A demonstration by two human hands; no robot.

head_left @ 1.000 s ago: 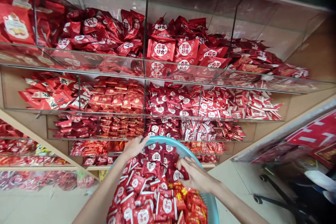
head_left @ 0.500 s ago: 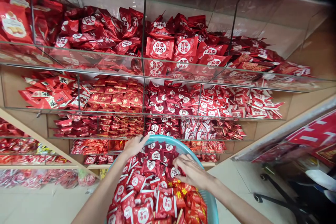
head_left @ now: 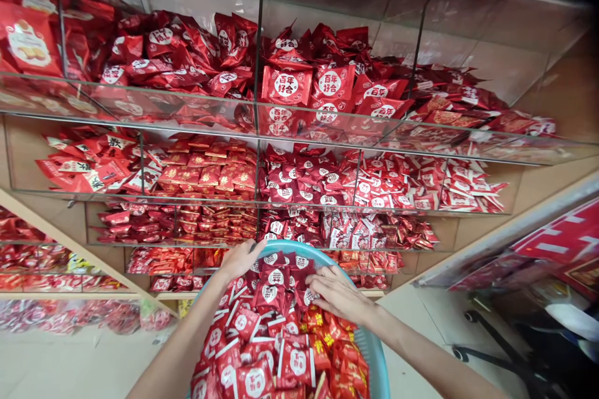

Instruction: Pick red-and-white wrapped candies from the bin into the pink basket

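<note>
A turquoise plastic basket (head_left: 377, 358) is filled with small wrapped sweets at the bottom centre. My left hand (head_left: 241, 260) holds its upper left rim, with the thumb along the edge and the other fingers partly hidden. Inside the upper right of the basket, my right hand (head_left: 337, 293) has curled fingers on a dark red candy packet (head_left: 306, 297) with a white heart. More dark red packets (head_left: 276, 277) lie in rows beside it. Red-and-white packets (head_left: 297, 361) fill the front, and red-and-gold ones (head_left: 344, 355) lie below my right hand.
Tiered shelves with glass fronts (head_left: 196, 106) rise just beyond the basket, their compartments full of red packets (head_left: 286, 84). A wooden side panel (head_left: 496, 224) slants down on the right. A wheeled chair base (head_left: 496, 340) stands on the tiled floor (head_left: 416, 330) at right.
My right hand has shifted slightly up inside the basket, and the dark red packet under its fingers has moved up and left. My left hand stays at the rim.
</note>
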